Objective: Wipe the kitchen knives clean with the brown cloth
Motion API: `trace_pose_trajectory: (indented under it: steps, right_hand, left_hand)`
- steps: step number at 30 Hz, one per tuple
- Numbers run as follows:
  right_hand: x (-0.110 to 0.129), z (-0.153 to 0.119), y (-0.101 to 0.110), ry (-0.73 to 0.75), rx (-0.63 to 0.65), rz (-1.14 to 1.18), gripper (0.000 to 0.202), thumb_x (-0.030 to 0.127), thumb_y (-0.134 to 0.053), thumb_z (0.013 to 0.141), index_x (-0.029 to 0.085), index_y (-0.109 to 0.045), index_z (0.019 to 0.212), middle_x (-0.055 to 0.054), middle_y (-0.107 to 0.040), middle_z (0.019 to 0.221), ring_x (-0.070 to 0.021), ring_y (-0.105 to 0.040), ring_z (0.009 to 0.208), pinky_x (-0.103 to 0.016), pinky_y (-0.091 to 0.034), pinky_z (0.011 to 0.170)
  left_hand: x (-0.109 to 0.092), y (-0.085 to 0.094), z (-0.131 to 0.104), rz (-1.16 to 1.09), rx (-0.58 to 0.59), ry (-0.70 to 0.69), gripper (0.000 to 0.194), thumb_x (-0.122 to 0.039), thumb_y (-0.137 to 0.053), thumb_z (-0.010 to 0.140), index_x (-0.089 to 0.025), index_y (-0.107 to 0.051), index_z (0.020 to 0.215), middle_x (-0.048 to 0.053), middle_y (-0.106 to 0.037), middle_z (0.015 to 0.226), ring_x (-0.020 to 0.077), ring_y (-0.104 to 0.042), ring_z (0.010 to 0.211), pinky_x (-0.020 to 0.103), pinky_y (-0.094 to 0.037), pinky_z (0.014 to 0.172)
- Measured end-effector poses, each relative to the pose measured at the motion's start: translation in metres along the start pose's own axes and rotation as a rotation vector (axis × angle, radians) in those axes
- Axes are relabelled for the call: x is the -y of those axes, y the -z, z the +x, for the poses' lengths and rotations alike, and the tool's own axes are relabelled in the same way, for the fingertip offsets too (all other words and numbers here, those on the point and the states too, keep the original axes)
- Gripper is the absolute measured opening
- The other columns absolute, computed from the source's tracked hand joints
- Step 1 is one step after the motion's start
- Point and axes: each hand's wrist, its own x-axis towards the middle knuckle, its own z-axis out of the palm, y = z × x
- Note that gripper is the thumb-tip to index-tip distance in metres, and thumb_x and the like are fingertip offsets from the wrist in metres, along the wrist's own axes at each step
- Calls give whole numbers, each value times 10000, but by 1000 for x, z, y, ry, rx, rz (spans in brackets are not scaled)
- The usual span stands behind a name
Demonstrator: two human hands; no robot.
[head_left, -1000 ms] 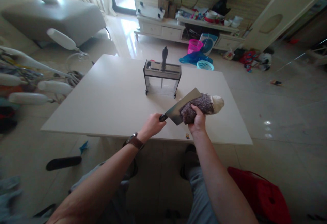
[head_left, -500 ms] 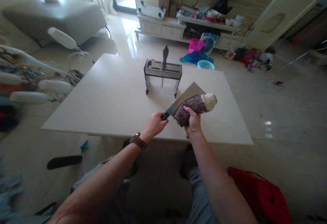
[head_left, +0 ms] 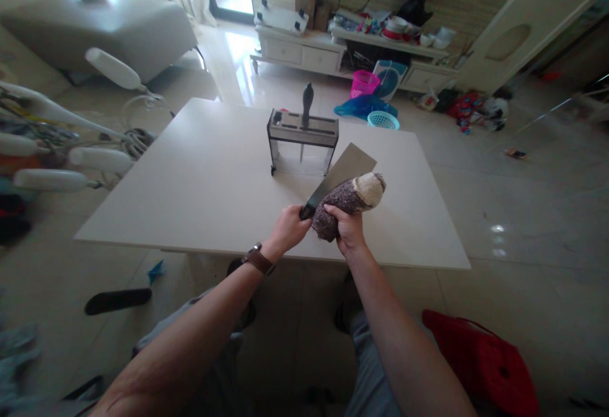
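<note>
My left hand [head_left: 288,230] is closed around the dark handle of a cleaver [head_left: 349,166], whose broad blade points away to the right. In my right hand [head_left: 349,231] is a large taro [head_left: 339,206], brown and rough-skinned, with a pale peeled far end. Thumb and fingers wrap its near part. The blade lies just beyond the taro, which hides its lower edge; I cannot tell whether they touch. Both are held above the near part of a white table [head_left: 190,182]. Farther back stands a knife block [head_left: 303,134] with clear sides and one dark-handled knife in it.
Beyond the table are a pink basket [head_left: 364,82], a light blue basket [head_left: 383,120] and a blue plastic bag [head_left: 364,107] on the floor. A cluttered white cabinet [head_left: 297,52] lines the wall. Near my right leg lies a red bag [head_left: 480,360].
My right hand has brought the taro left and slightly closer to me. The cleaver's blade has shifted a little left and shows more above the taro.
</note>
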Motion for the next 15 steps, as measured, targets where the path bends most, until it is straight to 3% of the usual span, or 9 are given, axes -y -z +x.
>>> trace_pose_trajectory:
  steps: [8, 15]
  right_hand:
    - [14, 0, 5, 53, 55, -149, 455, 88, -931, 484, 161, -746, 893, -22, -814, 882, -195, -764, 795, -346, -666, 783]
    - [20, 4, 10, 93, 39, -108, 502, 32, -907, 477, 142, -744, 939, -42, -819, 910, -204, -774, 787, -342, -670, 721]
  left_hand:
    - [-2, 18, 5, -3, 22, -17, 149, -284, -559, 742, -184, -523, 637, -33, -447, 574, 116, -401, 569, 255, -278, 537]
    - [-2, 34, 11, 162, -46, -32, 200, -228, -553, 716, -203, -404, 583, -54, -285, 577, 105, -273, 583, 299, -209, 571]
